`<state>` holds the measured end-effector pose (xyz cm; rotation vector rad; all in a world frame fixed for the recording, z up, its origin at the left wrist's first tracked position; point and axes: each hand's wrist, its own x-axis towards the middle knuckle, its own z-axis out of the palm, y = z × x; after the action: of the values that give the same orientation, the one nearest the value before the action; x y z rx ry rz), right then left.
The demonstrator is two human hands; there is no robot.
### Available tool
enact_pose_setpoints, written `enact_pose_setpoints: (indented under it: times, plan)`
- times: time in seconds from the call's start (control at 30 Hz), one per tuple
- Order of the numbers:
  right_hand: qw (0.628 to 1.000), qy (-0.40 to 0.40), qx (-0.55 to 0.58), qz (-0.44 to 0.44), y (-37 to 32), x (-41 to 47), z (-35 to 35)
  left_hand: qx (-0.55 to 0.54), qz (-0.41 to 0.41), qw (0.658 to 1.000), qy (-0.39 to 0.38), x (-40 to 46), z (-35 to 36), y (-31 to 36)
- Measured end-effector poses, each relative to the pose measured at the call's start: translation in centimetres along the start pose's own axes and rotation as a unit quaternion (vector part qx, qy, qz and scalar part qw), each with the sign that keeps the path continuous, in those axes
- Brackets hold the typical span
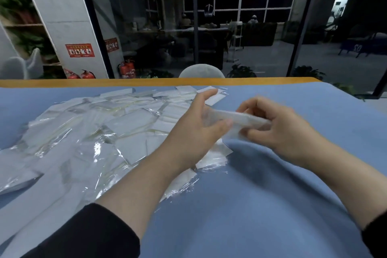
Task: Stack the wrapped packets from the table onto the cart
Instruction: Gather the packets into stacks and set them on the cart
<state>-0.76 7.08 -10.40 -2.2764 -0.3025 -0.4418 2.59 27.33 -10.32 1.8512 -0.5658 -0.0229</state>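
Note:
Several white packets in clear wrap [88,132] lie spread in a loose pile over the left half of the blue-covered table [261,195]. Both hands hold a small bundle of wrapped packets [243,120] edge-on above the table, just right of the pile. My left hand [196,130] grips the bundle's left end with thumb underneath and fingers behind. My right hand [278,123] pinches its right end with curled fingers. The bundle is motion-blurred. No cart is in view.
The table's orange far edge [159,81] runs across the view. Behind it stands a grey chair back [202,71], then a glass wall. Fire extinguishers [126,69] stand on the floor by a white pillar at the left.

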Motion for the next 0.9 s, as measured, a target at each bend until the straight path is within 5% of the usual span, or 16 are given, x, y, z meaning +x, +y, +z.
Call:
enact_pose_setpoints:
  times: [0.17,0.3,0.4,0.53,0.73,0.9]
  plan:
    - [0.992,0.045,0.112,-0.022,-1.6,-0.3,0.0,-0.005,0.018,1.000,0.015,-0.9,-1.1,0.9]
    - [0.981,0.165,0.071,0.071,-2.3,0.0,-0.2,-0.014,0.070,0.977,0.201,-1.7,-4.7,2.1]
    - [0.983,-0.002,-0.055,0.177,-3.2,0.3,0.9,0.084,0.082,0.945,0.304,-2.2,-6.8,1.3]
    - [0.940,-0.175,-0.189,0.226,-5.7,1.9,3.8,0.150,0.081,0.933,0.318,-1.7,-7.0,-0.4]
    - [0.933,-0.206,-0.190,0.224,-6.3,5.2,7.5,0.115,0.080,0.921,0.363,-1.6,-7.6,-0.8]
    - [0.946,-0.159,-0.220,0.178,-6.7,7.2,7.9,0.056,0.062,0.920,0.384,-1.2,-8.3,-0.8]
